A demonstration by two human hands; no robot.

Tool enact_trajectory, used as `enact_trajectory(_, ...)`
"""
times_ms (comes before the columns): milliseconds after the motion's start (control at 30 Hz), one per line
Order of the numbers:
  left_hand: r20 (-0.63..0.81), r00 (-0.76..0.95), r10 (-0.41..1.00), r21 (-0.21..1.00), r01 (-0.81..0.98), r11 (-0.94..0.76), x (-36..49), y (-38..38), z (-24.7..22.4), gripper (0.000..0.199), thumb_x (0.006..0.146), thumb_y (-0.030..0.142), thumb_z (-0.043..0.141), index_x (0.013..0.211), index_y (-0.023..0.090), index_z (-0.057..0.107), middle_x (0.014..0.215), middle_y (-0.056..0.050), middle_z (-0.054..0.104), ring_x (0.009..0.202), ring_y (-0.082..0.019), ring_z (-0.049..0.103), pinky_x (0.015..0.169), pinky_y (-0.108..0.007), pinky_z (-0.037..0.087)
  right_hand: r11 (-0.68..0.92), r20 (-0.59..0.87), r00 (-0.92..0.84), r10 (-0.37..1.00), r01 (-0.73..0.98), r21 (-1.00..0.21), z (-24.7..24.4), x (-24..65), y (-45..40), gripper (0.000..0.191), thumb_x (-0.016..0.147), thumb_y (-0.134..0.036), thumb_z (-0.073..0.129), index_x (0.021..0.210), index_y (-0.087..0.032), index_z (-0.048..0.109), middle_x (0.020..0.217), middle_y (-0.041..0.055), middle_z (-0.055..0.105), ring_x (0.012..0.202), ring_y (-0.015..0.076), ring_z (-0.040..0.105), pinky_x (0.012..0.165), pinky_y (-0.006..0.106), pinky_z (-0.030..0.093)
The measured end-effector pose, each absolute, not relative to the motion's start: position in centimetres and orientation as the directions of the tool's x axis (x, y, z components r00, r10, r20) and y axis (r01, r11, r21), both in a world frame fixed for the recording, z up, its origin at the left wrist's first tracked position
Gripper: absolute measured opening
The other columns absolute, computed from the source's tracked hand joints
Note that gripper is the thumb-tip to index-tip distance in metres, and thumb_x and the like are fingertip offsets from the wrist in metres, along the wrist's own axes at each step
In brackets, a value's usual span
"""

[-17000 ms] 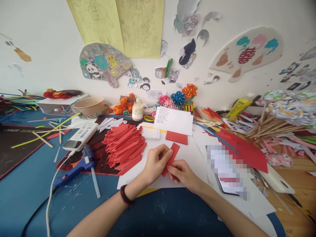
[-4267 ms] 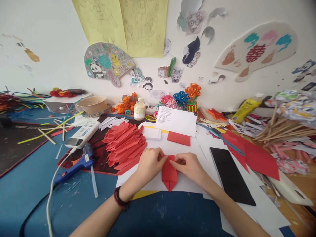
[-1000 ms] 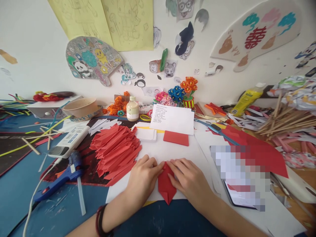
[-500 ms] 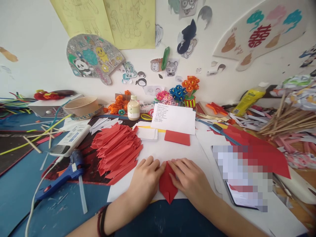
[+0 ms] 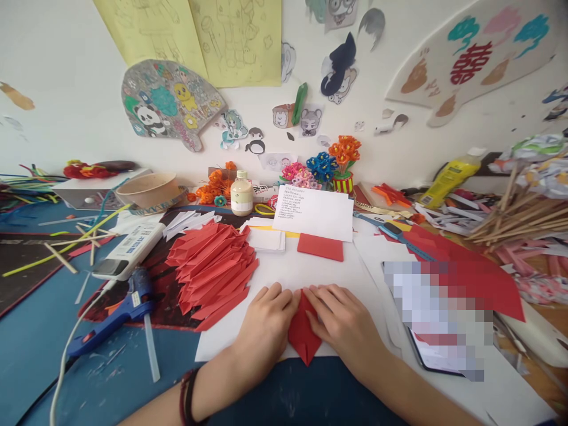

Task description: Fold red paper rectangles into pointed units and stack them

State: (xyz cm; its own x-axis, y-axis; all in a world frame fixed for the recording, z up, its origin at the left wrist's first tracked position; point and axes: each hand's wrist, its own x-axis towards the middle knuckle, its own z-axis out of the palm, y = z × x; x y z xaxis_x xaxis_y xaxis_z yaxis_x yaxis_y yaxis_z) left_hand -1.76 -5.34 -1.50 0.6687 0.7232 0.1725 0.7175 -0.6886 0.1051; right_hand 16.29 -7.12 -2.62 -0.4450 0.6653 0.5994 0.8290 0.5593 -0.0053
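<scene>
Between my two hands lies a folded piece of red paper (image 5: 305,334), with a pointed end toward me and a small fold near that tip. My left hand (image 5: 271,322) presses on its left edge, fingers curled and pinched at the upper part. My right hand (image 5: 341,313) holds the right edge with fingers bent together over the paper. Under it are white paper sheets (image 5: 231,343). To the left is a heap of folded red paper pieces (image 5: 213,266). Just beyond my hands lies a small stack of red paper rectangles (image 5: 320,247).
A blue glue gun (image 5: 119,319) and a white power strip (image 5: 128,251) lie left. A phone (image 5: 437,355) with a blurred screen lies right, beside large red paper (image 5: 497,284). A handwritten card (image 5: 313,213), a bottle (image 5: 242,195) and craft flowers (image 5: 322,167) stand at the back.
The view has shifted very slightly, so everything appears a little further right. Both hands keep the same hold on the red paper.
</scene>
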Motion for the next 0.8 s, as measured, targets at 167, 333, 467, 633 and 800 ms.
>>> enact_trajectory(167,0.18,0.674,0.717,0.101,0.712,-0.695,-1.83,-5.27,-1.18,0.017,0.085,0.006,0.049,0.092,0.016,0.06,0.08,-0.004,0.058,0.077,-0.021,0.046,0.064,-0.036,0.037,0.556,0.604,-0.445,0.661,0.831,0.003,-2.66,16.26,-7.12,0.024,0.091,-0.011,0.048,0.106,-0.01,0.068,0.09,0.0102,0.071,0.086,0.021,0.063,0.075,0.034,0.05)
enact_trajectory(333,0.202,0.686,0.698,0.082,0.699,-0.711,-1.96,-5.19,-1.28,0.014,0.086,0.006,0.049,0.088,0.016,0.059,0.079,-0.003,0.058,0.076,-0.021,0.046,0.063,-0.036,0.034,0.55,0.611,-0.44,0.658,0.835,0.008,-2.73,16.23,-7.18,0.023,0.091,-0.012,0.048,0.105,-0.011,0.068,0.09,0.0094,0.071,0.086,0.0209,0.063,0.076,0.034,0.049)
enact_trajectory(467,0.207,0.695,0.689,0.09,0.688,-0.72,-2.0,-5.15,-1.41,0.012,0.087,0.008,0.05,0.088,0.017,0.058,0.079,-0.003,0.057,0.077,-0.021,0.046,0.063,-0.035,0.035,0.548,0.601,-0.445,0.664,0.837,0.015,-2.77,16.16,-7.15,0.023,0.091,-0.012,0.049,0.105,-0.011,0.067,0.09,0.0091,0.07,0.085,0.0203,0.062,0.075,0.034,0.049)
enact_trajectory(633,0.178,0.701,0.691,0.065,0.692,-0.719,-1.91,-5.21,-1.3,0.015,0.086,0.007,0.05,0.094,0.016,0.059,0.082,-0.004,0.059,0.079,-0.021,0.047,0.065,-0.036,0.038,0.548,0.591,-0.451,0.669,0.836,0.017,-2.5,16.19,-7.22,0.025,0.091,-0.011,0.048,0.109,-0.01,0.065,0.09,0.0083,0.069,0.083,0.0202,0.061,0.072,0.034,0.047)
enact_trajectory(800,0.16,0.687,0.708,0.061,0.709,-0.702,-1.8,-5.44,-1.22,0.018,0.081,0.007,0.053,0.096,0.015,0.06,0.084,-0.005,0.059,0.08,-0.022,0.048,0.068,-0.036,0.04,0.531,0.533,-0.488,0.692,0.843,0.082,-2.21,15.94,-7.07,0.024,0.09,-0.011,0.048,0.107,-0.012,0.066,0.084,0.0065,0.067,0.078,0.0204,0.058,0.068,0.034,0.044)
